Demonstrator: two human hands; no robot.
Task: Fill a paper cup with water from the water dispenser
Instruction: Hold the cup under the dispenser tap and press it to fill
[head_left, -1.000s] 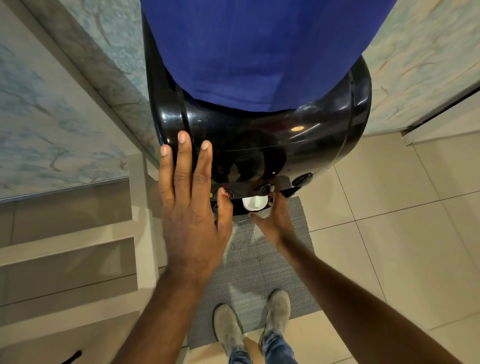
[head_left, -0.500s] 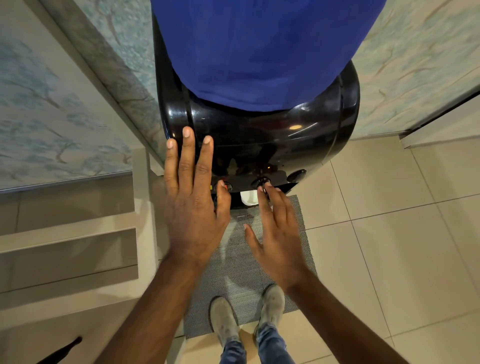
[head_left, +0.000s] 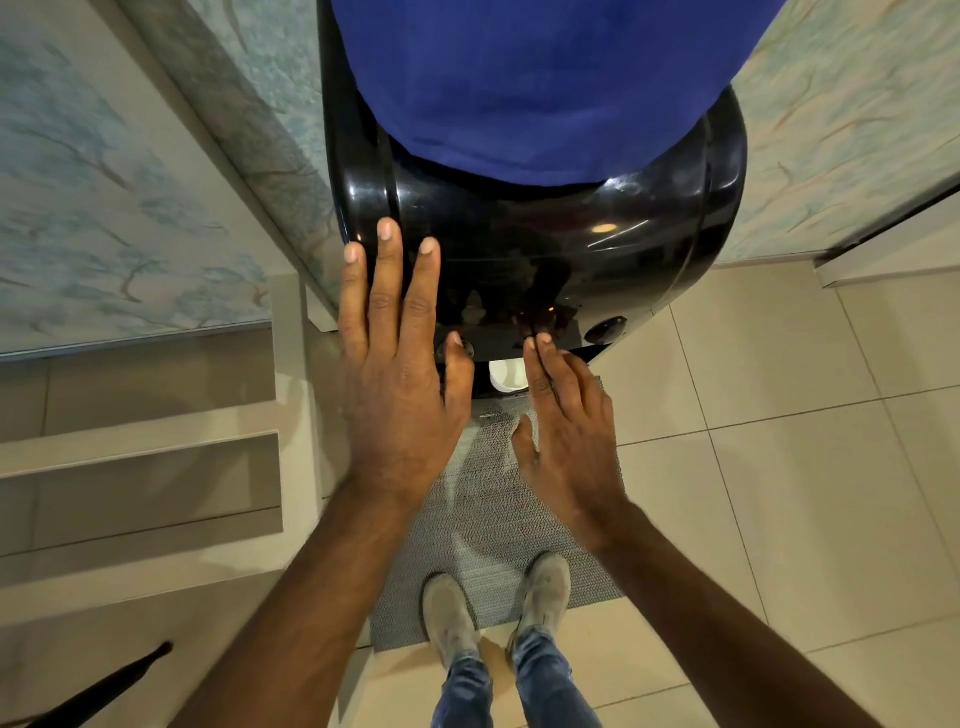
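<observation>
Both hands are flat with fingers spread: left hand (head_left: 395, 384) resting on the glossy black, rounded water dispenser (head_left: 545, 249), right hand (head_left: 569, 441) reaching its buttons. White paper cup (head_left: 506, 375) sits tucked under the spout, above a woven grey mat (head_left: 493, 525).

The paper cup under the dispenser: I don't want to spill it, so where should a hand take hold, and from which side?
Probably by its side wall just below the rim, coming from the front. The paper cup stands upright in the recess of the dispenser, whose black body overhangs it, so a hand cannot come from above. The right hand is nearest and open.
</observation>
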